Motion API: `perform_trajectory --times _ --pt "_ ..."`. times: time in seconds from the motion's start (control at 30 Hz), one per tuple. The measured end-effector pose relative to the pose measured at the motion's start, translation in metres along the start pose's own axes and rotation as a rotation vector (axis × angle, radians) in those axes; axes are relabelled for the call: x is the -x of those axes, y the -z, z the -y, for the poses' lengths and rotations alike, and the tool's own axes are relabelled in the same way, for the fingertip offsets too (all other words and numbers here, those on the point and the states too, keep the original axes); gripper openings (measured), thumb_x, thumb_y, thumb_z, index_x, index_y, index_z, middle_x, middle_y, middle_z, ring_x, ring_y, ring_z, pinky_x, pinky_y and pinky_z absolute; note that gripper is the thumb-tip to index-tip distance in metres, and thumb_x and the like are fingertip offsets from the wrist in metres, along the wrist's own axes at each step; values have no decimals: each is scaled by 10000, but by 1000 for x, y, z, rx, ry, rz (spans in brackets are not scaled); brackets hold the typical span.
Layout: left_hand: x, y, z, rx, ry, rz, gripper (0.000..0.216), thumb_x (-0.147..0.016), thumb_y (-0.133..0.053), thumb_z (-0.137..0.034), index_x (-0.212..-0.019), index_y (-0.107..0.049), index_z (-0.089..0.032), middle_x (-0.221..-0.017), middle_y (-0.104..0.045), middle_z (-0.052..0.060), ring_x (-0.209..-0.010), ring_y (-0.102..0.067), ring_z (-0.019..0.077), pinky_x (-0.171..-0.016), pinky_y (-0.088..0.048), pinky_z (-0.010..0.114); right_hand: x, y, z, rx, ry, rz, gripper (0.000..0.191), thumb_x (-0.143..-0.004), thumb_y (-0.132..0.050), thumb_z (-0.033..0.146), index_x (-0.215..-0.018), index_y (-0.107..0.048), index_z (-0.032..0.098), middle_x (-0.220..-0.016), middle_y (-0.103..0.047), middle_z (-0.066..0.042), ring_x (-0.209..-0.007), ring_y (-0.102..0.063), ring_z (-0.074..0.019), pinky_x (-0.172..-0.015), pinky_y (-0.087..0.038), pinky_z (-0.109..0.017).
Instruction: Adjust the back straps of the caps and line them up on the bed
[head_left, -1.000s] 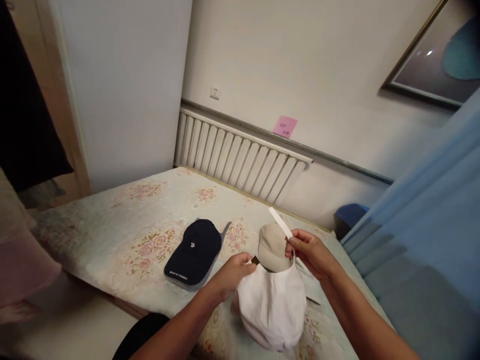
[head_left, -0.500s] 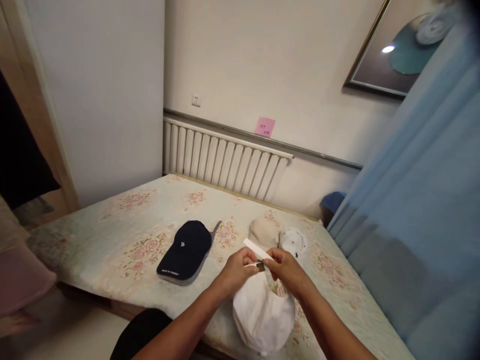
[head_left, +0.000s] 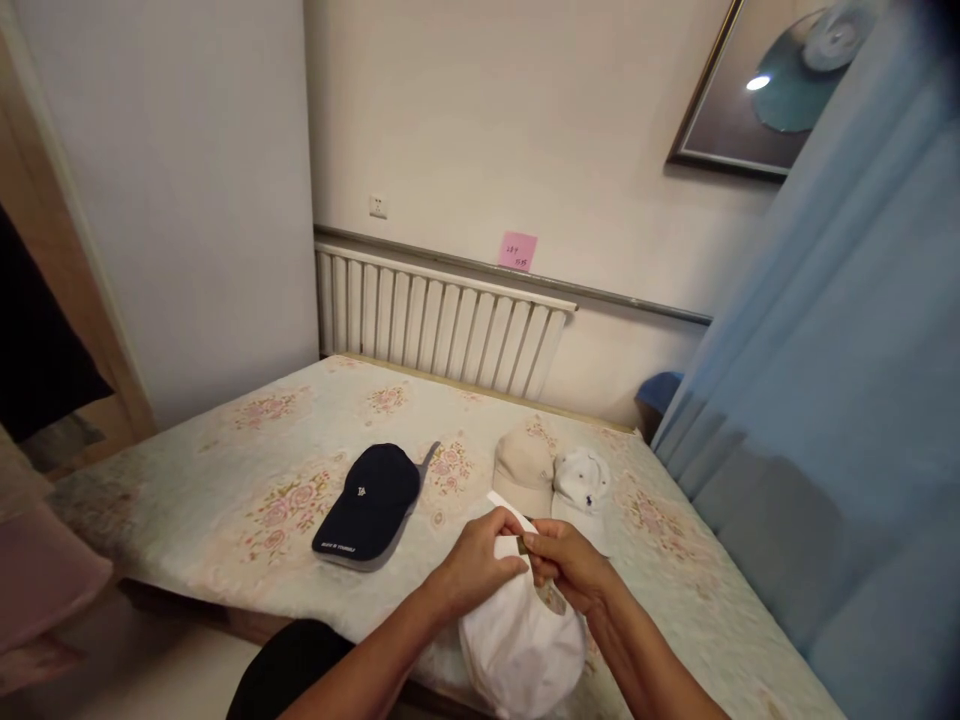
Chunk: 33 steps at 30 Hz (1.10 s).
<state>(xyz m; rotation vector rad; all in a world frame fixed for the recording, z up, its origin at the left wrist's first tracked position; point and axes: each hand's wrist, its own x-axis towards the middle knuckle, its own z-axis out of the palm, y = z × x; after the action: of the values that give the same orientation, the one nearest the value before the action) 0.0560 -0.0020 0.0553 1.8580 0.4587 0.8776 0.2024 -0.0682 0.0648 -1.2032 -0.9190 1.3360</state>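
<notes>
A white cap is in front of me, its back strap and half-round opening turned away from me. My left hand is closed on the strap, and the white free end of the strap sticks out beyond the fingers. My right hand pinches the strap at a small dull metal buckle, partly covered by the fingertips. Beyond the hands lie a beige cap and, beside it, another white cap with a small dark logo. A navy cap lies to the left.
The caps are on a bed with a floral cover. Behind it are a radiator and a wall with a pink note. A blue curtain hangs at the right. A black rounded shape shows at the bottom left.
My right fingers have shifted onto the buckle, and my left hand has turned along the strap. The view has moved slightly, showing more of the beige and white caps.
</notes>
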Motion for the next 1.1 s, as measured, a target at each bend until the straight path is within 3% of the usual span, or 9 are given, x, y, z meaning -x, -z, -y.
perform_trajectory --times 0.17,0.3,0.47,0.63,0.8,1.1 --pt "4 -5 4 -22 -32 -60 188 -635 -587 -102 -800 -618 -187 -818 -638 19 -790 -561 181 -747 -392 262 1 1 -11 -103 37 27 334 -593 -759 415 -647 -581 138 -447 -423 82 -360 -221 -18 -410 -276 -206" --pt "8 -7 10 -5 -56 -85 163 -676 -586 -128 -818 -630 -196 -824 -644 22 -789 -559 184 -752 -385 265 3 -3 -12 -29 45 -35 310 -618 -727 416 -641 -559 156 -438 -419 84 -358 -215 -24 -411 -266 -213" --pt "10 -8 19 -85 -47 -121 133 -709 -586 -156 -824 -628 -206 -831 -636 25 -796 -548 188 -744 -364 266 8 -14 -4 473 113 -300 167 -670 -645 333 -687 -589 176 -483 -492 56 -437 -408 -93 -443 -292 -231" --pt "13 -11 24 -194 -62 -105 178 -733 -576 -162 -894 -622 -221 -881 -632 36 -820 -553 201 -755 -358 281 11 -24 2 855 197 -450 80 -664 -584 254 -619 -583 188 -607 -596 7 -626 -535 -167 -576 -384 -271" --pt "17 -12 24 -361 -148 -116 193 -757 -545 -140 -911 -620 -228 -866 -603 54 -822 -534 217 -756 -350 303 7 -20 -4 707 75 -357 133 -717 -537 303 -683 -585 184 -501 -520 38 -459 -473 -124 -443 -341 -242" --pt "20 -12 21 -533 -301 -122 186 -807 -468 -121 -889 -612 -205 -795 -575 60 -778 -517 207 -742 -352 322 3 -15 -14 447 127 -264 131 -673 -627 281 -669 -564 166 -481 -468 68 -414 -401 -82 -413 -282 -225"
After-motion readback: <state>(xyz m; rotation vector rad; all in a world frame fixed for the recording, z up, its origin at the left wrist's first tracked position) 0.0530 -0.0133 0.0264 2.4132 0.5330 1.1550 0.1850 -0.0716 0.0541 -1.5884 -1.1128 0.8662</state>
